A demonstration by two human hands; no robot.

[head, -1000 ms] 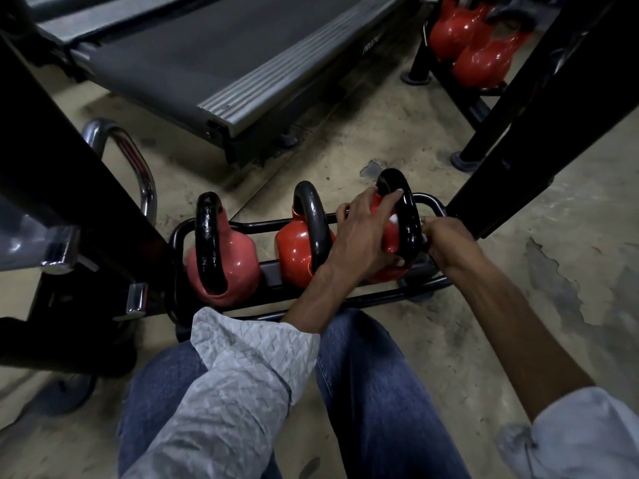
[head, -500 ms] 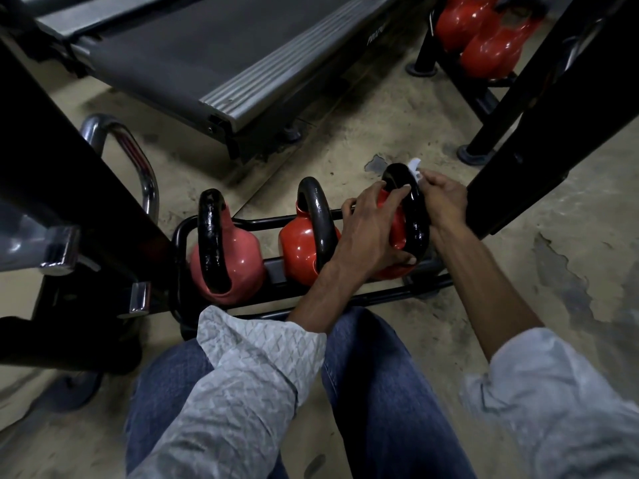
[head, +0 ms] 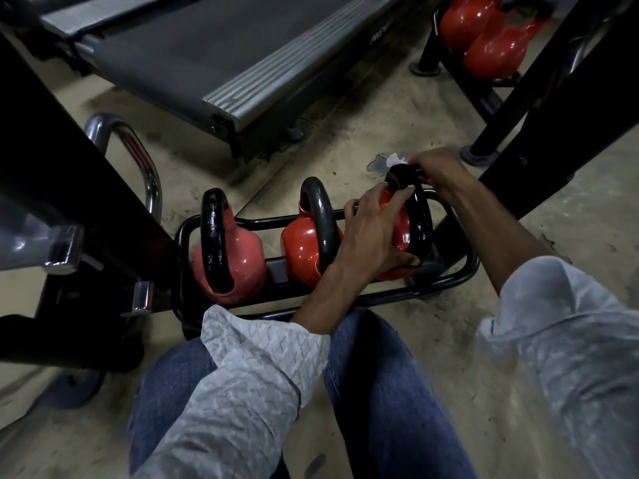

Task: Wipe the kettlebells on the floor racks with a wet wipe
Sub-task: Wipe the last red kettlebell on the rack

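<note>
Three red kettlebells with black handles stand in a low black floor rack (head: 463,278): a pale one (head: 238,264) on the left, a middle one (head: 301,250), and a right one (head: 420,219). My left hand (head: 373,233) grips the right kettlebell's body and handle. My right hand (head: 435,169) holds a white wet wipe (head: 394,159) against the top of that handle; most of the wipe is hidden under my fingers.
A treadmill deck (head: 221,63) lies behind the rack. A black machine frame (head: 79,188) with a chrome bar stands at the left, slanted black posts (head: 539,108) at the right. A second rack with red kettlebells (head: 494,50) is at the top right. My knees in jeans fill the foreground.
My right hand has moved from the lower right side of the kettlebell up to the top of its handle, and the white wipe has come into view. My left hand has stayed on the kettlebell.
</note>
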